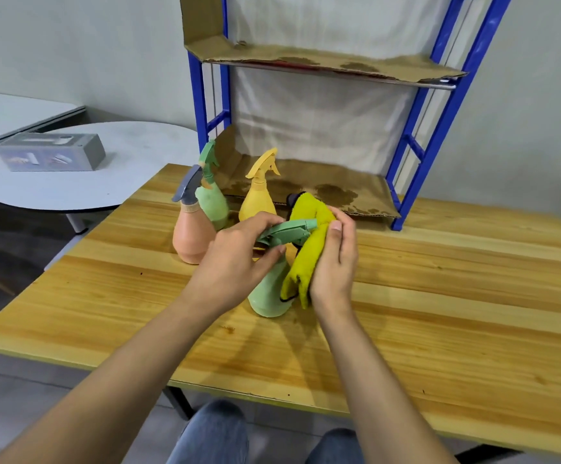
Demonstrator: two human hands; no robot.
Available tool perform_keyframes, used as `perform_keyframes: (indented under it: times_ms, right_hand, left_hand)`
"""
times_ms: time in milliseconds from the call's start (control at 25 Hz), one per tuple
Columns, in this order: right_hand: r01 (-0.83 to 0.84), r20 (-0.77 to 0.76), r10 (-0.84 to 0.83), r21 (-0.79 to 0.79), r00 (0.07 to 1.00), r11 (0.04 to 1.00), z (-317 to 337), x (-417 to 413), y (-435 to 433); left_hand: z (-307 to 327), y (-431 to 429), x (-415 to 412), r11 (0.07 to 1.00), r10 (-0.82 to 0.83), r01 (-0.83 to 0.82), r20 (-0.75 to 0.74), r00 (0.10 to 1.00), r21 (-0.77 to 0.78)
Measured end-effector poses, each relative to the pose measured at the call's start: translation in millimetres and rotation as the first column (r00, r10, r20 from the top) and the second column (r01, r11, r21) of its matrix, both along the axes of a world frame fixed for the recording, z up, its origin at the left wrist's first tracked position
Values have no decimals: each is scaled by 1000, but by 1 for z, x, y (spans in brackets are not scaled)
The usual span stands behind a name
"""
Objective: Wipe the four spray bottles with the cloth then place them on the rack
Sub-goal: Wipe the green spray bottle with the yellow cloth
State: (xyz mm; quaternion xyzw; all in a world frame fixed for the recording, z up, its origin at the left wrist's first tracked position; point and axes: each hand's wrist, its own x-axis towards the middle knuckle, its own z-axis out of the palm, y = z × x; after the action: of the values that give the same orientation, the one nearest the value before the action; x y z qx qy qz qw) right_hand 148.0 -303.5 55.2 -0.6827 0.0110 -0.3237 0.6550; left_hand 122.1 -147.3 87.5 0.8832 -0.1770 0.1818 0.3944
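Pale green bottle [267,296] stands about upright on the table [440,296], near centre, between both hands. Left hand [235,259] grips its spray head from the left, fingers curled; the nozzle points right, into the cloth [306,259]. Right hand [336,262] holds the cloth against the neck, fingers together, thumb on top. Rack [440,128] lies straight behind. Pink bottle [192,236], other green bottle [214,205] and yellow bottle [259,202] stand far left by its lower shelf. No readable labels.

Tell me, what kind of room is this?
Probably a plain workroom, not a home kitchen: a wooden table, a blue metal rack lined with cardboard, and a round white table with a grey box on it.
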Motion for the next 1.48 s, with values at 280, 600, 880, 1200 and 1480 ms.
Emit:
perform_keyframes:
  times_ms: [280,600,880,1200,1480]
  right_hand:
    - [187,132,-163,-206,978,960,-10,4,18]
    - [294,249,-196,-461,948,837,-9,2,-7]
    - [382,153,-350,-356,924,853,-25,0,-37]
    - [282,92,-267,-352,959,892,-1,-10,-3]
    - [345,189,-304,-702,934,623,16,-22,-56]
  left_hand:
    - [-9,1,1,1000,-4,5,42,999,-14]
    - [-14,1,-3,984,-68,70,15,998,-163]
    - [-7,3,-2,981,-108,104,-15,994,-164]
    - [-11,-3,-5,982,-89,92,23,996,-166]
    - [-12,-3,-6,984,-83,83,3,997,-161]
